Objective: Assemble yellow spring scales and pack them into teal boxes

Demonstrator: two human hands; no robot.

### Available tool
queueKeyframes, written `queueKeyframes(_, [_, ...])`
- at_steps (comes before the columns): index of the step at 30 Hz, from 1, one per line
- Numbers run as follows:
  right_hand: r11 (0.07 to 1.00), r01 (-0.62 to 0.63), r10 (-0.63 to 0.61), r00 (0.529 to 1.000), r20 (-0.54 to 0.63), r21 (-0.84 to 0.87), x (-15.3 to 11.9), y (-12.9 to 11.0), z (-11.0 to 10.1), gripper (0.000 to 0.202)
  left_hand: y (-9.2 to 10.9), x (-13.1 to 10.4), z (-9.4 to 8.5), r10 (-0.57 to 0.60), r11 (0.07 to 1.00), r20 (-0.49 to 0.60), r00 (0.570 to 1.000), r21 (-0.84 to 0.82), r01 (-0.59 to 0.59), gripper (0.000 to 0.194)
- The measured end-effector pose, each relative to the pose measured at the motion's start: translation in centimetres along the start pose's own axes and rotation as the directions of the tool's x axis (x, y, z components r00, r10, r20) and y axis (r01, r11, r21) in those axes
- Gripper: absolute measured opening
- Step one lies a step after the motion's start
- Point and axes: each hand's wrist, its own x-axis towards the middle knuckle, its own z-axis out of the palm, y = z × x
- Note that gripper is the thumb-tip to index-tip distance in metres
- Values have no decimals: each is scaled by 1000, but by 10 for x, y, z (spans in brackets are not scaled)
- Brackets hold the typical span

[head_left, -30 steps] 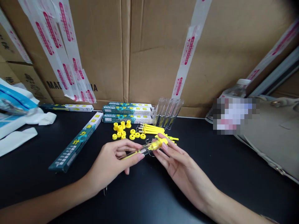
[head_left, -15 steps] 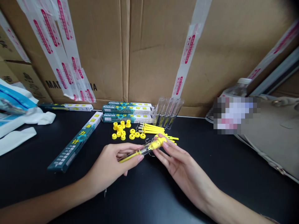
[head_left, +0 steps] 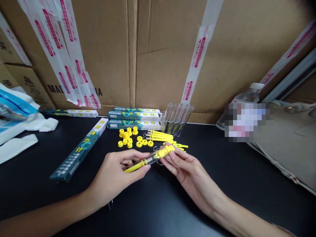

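My left hand (head_left: 124, 171) is closed around the clear tube of a spring scale (head_left: 149, 160), which tilts up to the right. Inside the tube show a yellow rod and a metal spring. At its upper end sits a yellow cap (head_left: 166, 151), pinched between the thumb and fingers of my right hand (head_left: 184, 163). A wire hook hangs below my left wrist. Just beyond my hands lie several yellow collars and rings (head_left: 130, 141), yellow rods with springs (head_left: 161, 135), small yellow pieces (head_left: 181, 145) and loose metal hooks (head_left: 155, 148).
Behind the parts, printed boxes (head_left: 134, 124) are stacked beside several clear tubes (head_left: 177, 119). Another printed box (head_left: 80, 149) lies slanted at left, near white and blue plastic packaging (head_left: 18, 118). A plastic bottle (head_left: 253, 93) and a beige bag (head_left: 288, 141) stand right. Cardboard (head_left: 168, 49) walls the back.
The spring scale and both hands have shifted very slightly, with the capped end a little further left. Both hands keep their hold; the parts on the table lie as before.
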Motion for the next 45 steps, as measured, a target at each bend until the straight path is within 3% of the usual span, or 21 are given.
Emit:
queueKeyframes(6, [999, 14, -14, 1000, -6, -32, -1, 0, 0, 24, -3, -2, -1, -24, 1000, 8, 1000, -4, 24, 26])
queueKeyframes(15, [988, 43, -47, 999, -27, -146, -1, -1, -4, 27, 0, -3, -1, -126, 978, 65, 990, -158, 135, 33])
queueKeyframes(22, [994, 27, -30, 999, -22, -109, 2, 0, -5, 29, -3, -4, 1, -22, 999, 22, 1000, -29, 22, 19])
queueKeyframes(28, [1000, 16, -16, 1000, -26, 23, 0, 2, 1, 36, -1, -2, 2, 8, 1000, -1, 1000, -27, -8, 21])
queueKeyframes(34, [999, 44, -43, 999, -31, 11, -1, 2, 1, 36, 0, -3, 3, 79, 995, -24, 997, 62, -78, 20])
queueKeyframes(41, [994, 88, -90, 996, -29, -63, -1, 2, 2, 38, -3, -8, 0, 135, 986, -45, 990, 100, -130, 47])
queueKeyframes(45, [993, 102, -104, 994, -28, -66, -2, 4, 2, 40, -5, -8, 1, 116, 987, -79, 990, 119, -107, 30])
